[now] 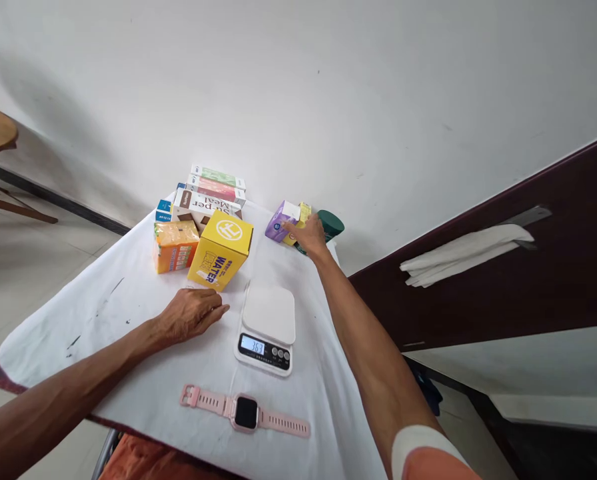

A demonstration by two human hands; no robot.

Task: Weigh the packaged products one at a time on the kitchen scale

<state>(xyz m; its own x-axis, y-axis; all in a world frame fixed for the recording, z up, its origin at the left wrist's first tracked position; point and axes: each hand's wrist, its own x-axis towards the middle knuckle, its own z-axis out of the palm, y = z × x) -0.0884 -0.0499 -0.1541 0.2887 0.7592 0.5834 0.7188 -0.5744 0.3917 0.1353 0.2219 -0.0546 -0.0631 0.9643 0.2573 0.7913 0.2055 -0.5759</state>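
Note:
My right hand [308,235] reaches to the far right of the table, its fingers closed round a small yellow box [305,212]. A purple and white box [282,220] stands close against its left side, near my thumb. Just right of that hand is a container with a dark green lid [331,223]. My left hand [191,313] rests on the cloth with its fingers curled and nothing visible in them. It lies in front of a yellow WATER carton [221,250] and left of a white kitchen scale [269,313]. The scale's platform is bare and its display reads 363.
Left of the yellow carton stand an orange pack [175,247], a brown-and-white Meal box [207,203], a blue box [163,211] and slim cartons [218,183]. A pink-strapped watch [245,412] lies near the front edge. A white cloth [466,253] hangs at the right.

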